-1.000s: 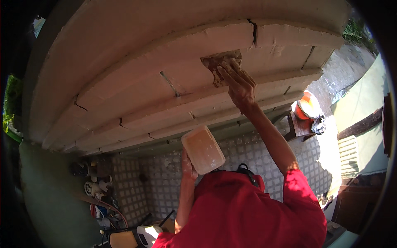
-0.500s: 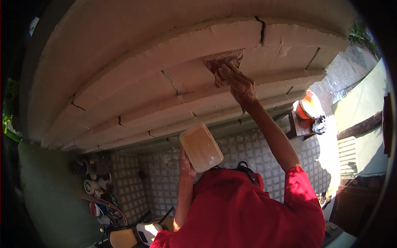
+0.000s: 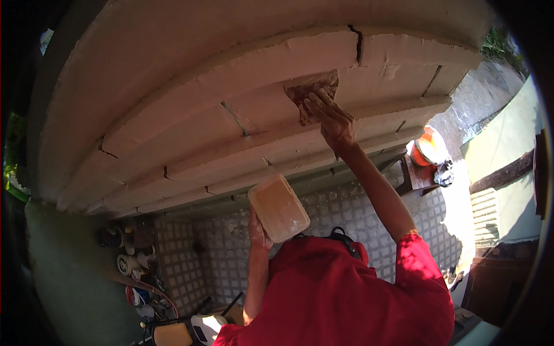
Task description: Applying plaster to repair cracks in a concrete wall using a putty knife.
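A cream ledged wall [image 3: 242, 81] curves across the upper view. My right hand [image 3: 332, 121], coated with pale paste, has its fingers stretched onto a rough brown patch [image 3: 297, 89] between two ledges; whether anything small is under the fingertips cannot be made out. Lower down, my left hand [image 3: 258, 233] grips the side of a pale rectangular container or board [image 3: 278, 205] with white smears, held in front of my red-shirted body; some of its fingers are hidden behind it.
An orange-and-white bucket [image 3: 426, 151] and dark bag stand on a wooden bench [image 3: 415, 176] at the right. Cans and hoses [image 3: 135, 265] line the green wall at lower left, near chairs [image 3: 170, 334]. Below is a checked tile floor [image 3: 216, 259]; foliage shows beyond the upper-right edge.
My right hand has shifted only slightly on the brown patch. My left hand and what it holds have moved a little to the left.
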Available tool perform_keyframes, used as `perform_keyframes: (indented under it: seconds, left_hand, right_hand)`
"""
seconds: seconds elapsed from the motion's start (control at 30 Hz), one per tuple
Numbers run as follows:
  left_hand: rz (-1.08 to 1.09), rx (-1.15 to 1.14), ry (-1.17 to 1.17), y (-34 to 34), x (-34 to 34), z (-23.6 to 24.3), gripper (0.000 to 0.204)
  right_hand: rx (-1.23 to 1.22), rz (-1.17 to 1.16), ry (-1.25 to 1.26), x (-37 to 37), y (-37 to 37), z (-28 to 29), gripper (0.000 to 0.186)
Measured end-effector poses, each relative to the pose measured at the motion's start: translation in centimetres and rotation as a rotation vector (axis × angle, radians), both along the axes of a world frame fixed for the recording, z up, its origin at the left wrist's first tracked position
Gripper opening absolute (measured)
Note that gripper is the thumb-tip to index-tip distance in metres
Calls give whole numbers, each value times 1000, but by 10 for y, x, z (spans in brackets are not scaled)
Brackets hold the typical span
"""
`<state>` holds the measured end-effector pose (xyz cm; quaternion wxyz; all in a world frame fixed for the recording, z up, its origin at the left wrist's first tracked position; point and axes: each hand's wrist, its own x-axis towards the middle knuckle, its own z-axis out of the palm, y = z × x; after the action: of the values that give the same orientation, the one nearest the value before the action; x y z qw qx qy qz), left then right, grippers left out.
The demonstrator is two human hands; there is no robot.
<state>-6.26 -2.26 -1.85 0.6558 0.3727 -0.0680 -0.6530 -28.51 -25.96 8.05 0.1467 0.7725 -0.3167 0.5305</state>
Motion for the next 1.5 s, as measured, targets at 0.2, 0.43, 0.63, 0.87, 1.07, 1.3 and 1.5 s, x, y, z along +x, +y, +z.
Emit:
perform_keyframes:
  seconds: [0.2, 0.43, 0.63, 0.87, 1.07, 1.3, 1.5]
  left_hand:
    - [27, 16, -14, 11, 5, -13, 56]
    - [76, 46, -115, 8, 9, -6, 57]
    - [70, 110, -99, -1, 8, 3, 57]
    - [0, 57, -61, -11, 7, 3, 56]
    - [38, 59, -111, -16, 6, 13, 53]
    - [27, 66, -84, -12, 14, 3, 53]
    - [15, 40, -67, -16, 19, 9, 52]
  right_hand:
    - [172, 98, -122, -19, 24, -30, 46]
    - [409, -47, -1015, -44, 25, -17, 31]
    - [460, 48, -1161, 19, 9, -18, 33]
    - [246, 89, -602, 85, 48, 1, 43]
    - [335, -125, -872, 14, 40, -5, 33]
    - [383, -10, -742, 59, 26, 2, 39]
    - [229, 139, -580, 99, 58, 8, 39]
